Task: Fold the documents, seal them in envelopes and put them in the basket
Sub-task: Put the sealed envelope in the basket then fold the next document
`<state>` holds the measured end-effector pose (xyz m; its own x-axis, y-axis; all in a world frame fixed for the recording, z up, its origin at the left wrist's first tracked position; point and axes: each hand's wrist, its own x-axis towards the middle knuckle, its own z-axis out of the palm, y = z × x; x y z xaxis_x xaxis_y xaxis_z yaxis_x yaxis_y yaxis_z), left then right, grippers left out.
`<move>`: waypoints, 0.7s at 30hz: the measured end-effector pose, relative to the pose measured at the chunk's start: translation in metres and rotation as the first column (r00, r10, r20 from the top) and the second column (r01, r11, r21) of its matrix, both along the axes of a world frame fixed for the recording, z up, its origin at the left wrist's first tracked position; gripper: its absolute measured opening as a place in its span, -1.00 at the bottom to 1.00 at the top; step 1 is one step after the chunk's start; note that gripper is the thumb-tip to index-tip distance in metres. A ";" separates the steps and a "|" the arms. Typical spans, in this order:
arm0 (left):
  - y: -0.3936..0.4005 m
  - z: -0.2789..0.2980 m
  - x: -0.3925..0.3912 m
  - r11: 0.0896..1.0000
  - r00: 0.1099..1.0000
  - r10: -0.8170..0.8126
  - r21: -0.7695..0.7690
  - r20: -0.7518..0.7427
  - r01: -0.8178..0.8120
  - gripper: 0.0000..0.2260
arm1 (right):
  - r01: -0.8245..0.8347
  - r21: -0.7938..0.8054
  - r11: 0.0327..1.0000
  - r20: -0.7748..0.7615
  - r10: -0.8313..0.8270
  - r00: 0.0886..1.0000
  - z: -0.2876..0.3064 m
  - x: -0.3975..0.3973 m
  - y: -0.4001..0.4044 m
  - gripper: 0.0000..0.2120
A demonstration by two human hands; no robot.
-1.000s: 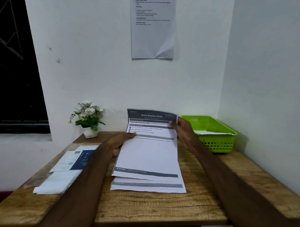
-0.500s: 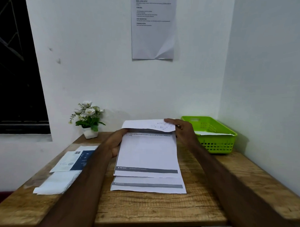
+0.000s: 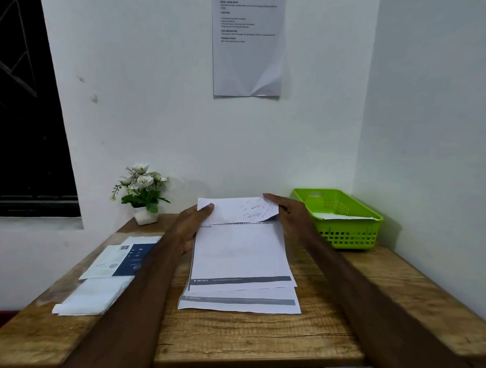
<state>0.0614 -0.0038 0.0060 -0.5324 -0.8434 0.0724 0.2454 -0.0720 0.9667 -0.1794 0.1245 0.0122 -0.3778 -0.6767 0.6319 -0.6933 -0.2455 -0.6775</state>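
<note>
A printed white document [image 3: 241, 252] is held above the middle of the wooden table [image 3: 231, 340], its top edge bent over toward me so the back with handwriting shows. My left hand [image 3: 192, 226] pinches the left side of the fold with the thumb on top. My right hand [image 3: 287, 213] grips the folded flap's right corner. Under it lies another printed sheet [image 3: 240, 303] flat on the table. Envelopes [image 3: 118, 258], white and dark blue, lie at the left. A green plastic basket [image 3: 347, 237] at the back right holds a white envelope.
A small potted white flower [image 3: 142, 194] stands by the back wall on the left. White walls close in behind and on the right. A paper notice [image 3: 248, 43] hangs on the wall. A dark window is at the left.
The document stood upright with its header showing; its top part has since been bent down toward me, and the fold has deepened slightly. Both hands stay on the sheet.
</note>
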 end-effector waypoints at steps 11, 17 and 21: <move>0.006 0.005 0.001 1.000 0.998 -0.014 -0.004 -0.068 0.013 -0.75 | 0.282 -0.172 0.944 -0.136 -0.307 0.942 0.030 0.024 0.012 -0.65; 0.007 0.005 -0.004 0.998 0.999 -0.015 -0.067 -0.046 0.012 -0.68 | 0.138 0.053 0.989 -0.445 -0.100 0.890 0.035 0.056 -0.021 -0.70; 0.005 0.003 -0.003 0.991 1.000 -0.005 -0.137 -0.018 0.002 -0.66 | 0.189 0.204 0.960 -0.508 -0.061 0.859 0.042 0.077 -0.039 -0.69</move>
<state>0.0587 0.0013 0.0093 -0.5328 -0.8231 0.1966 0.2632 0.0596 0.9629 -0.1024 0.0857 0.0540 -0.1522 -0.7986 0.5824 -0.9642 -0.0097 -0.2651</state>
